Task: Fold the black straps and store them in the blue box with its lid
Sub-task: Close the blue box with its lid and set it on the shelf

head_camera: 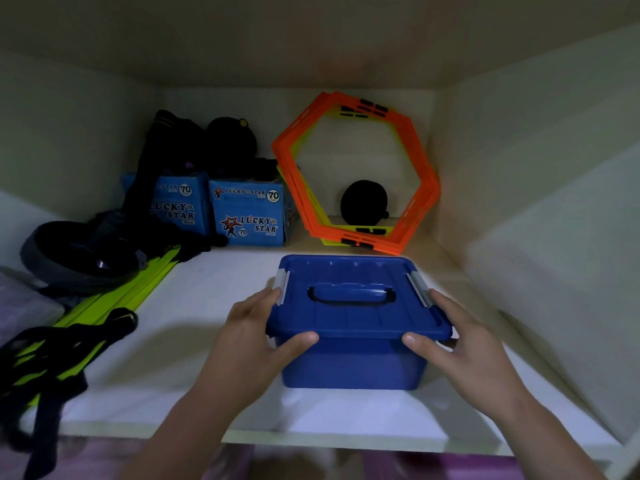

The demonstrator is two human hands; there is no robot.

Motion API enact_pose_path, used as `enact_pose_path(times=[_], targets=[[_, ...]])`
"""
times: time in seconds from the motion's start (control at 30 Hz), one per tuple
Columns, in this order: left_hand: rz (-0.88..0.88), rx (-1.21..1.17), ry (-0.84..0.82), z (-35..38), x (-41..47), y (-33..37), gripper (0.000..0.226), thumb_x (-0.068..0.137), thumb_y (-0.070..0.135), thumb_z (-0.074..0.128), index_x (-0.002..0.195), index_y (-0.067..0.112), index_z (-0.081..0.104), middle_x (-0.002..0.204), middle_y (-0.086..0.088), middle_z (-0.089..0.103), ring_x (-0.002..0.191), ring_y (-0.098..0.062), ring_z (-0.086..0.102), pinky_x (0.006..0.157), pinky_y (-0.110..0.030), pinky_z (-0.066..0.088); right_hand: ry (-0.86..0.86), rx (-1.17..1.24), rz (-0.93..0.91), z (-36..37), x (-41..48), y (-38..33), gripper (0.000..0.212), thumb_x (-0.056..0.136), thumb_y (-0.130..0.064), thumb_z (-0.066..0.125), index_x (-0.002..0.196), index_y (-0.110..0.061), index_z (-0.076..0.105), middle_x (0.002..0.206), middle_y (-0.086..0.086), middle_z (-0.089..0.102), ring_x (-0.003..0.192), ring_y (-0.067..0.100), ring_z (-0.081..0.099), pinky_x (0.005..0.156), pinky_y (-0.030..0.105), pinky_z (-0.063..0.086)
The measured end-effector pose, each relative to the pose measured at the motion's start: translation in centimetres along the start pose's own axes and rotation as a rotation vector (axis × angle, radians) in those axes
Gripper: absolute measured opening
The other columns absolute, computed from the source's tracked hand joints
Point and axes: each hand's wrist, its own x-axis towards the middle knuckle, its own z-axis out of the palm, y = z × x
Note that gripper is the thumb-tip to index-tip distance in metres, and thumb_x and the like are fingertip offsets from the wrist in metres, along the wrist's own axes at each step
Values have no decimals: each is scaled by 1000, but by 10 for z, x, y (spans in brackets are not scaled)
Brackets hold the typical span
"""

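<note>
Blue box, lid on, sits between both hands: left hand and right hand curl around its sides, thumbs on front. One box, two cartons behind it, black straps far left.

Vantage: I'm seeing from the person's head, looking forward and down into a white shelf compartment.
Facing: square to its back wall, orange hexagon rings ahead.
Nearness: close (wide-angle, so the walls bow); blue box mid-frame, left hand and right hand reaching in from the bottom edge.
</note>
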Motion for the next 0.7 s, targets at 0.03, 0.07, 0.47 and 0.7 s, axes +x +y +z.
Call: enact_pose_path(times=[0.03,0.07,0.47,0.7], targets=[[0,0,6,-1,0,1,94,73,76,56,151,29,35,148,10,44,133,-10,39,97,-22,37,4,7,1,0,1,2,54,70,-54,73,113,-63,42,105,-62,48,107,-26,52,77,3,47],[1,-4,16,-2,0,2,91,74,73,59,150,29,37,139,11,47,126,-9,42,91,-20,36,8,17,-2,0,1,2,56,69,-55,74,115,-62,42,105,-62,48,107,-26,52,78,4,47],[3,-36,57,-19,25,-26,60,81,55,71,131,27,54,91,35,35,87,-1,46,65,-6,32,-29,49,-7,37,37,6,55,76,-45,82,123,-52,54,112,-37,66,105,-8,64,86,20,53],[-14,49,48,-39,72,-90,81,73,72,65,130,15,58,117,4,63,111,-19,51,82,-29,37,-60,18,-52,92,85,-8,41,79,-36,80,115,-41,63,100,-26,73,91,-5,67,70,14,53]])
